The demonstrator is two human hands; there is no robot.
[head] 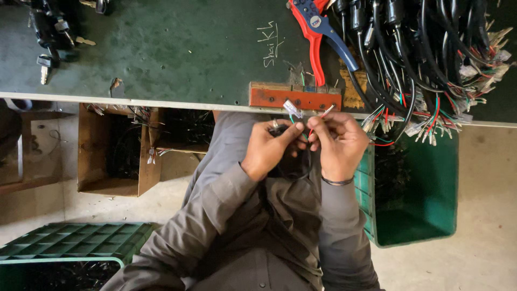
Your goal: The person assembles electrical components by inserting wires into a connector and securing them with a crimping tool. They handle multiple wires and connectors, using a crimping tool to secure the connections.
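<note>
Dark green workbench above a pale concrete floor; an orange block sits on its near edge. Just below the block, left hand and right hand pinch thin coloured wires with a white connector. Right of the block lie red-and-blue pliers, a black cable bundle, and a green bin below.

Place: small wiring workshop | upper frame: scuffed green workbench, red-and-blue crimping pliers | upper right: heaped black cable harnesses | below: green crates, wooden box, probably holding more wire.
</note>
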